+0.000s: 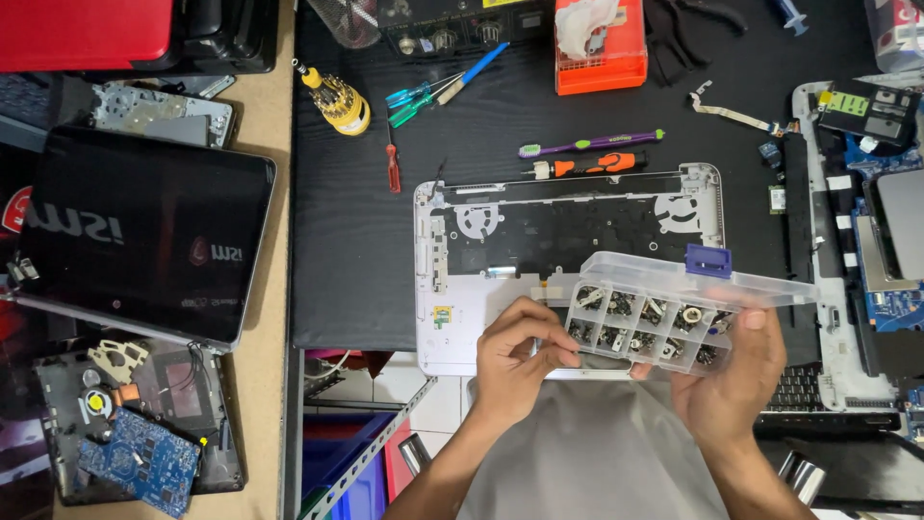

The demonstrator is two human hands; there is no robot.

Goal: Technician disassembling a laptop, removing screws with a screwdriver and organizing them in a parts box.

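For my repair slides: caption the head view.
Both hands, left and right, hold an open clear compartment box of small parts over a stripped laptop shell.

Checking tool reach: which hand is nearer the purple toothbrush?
Left. The left hand sits below the purple toothbrush; the right hand, holding the clear parts box, is farther, down to its right.

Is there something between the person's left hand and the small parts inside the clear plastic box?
Nothing visible. The lid stands open, and the left hand already touches the near edge of the plastic box, which the right hand holds.
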